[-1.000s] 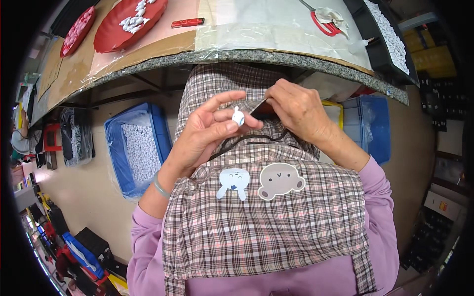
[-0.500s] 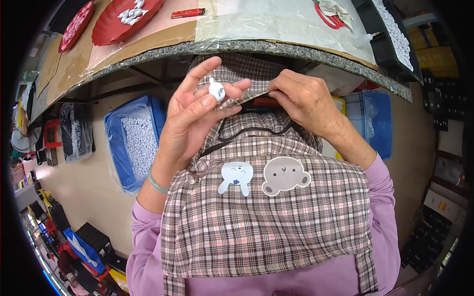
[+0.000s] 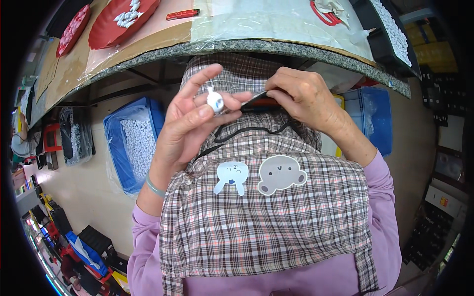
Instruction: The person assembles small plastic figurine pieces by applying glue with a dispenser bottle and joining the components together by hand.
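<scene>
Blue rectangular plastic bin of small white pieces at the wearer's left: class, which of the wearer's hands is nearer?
The left hand: it is to the right of the blue bin, apart from it. The right hand is farther right, beyond the left one.

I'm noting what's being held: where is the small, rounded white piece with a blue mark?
In the head view, left of centre, the white piece is held in the left hand, left of the right hand.

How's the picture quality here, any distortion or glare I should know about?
All in the head view: the speckled table edge bows into an arc; the outer corners fall to black; glare streaks the clear plastic; the small white piece in the left hand shows little fine detail.
</scene>
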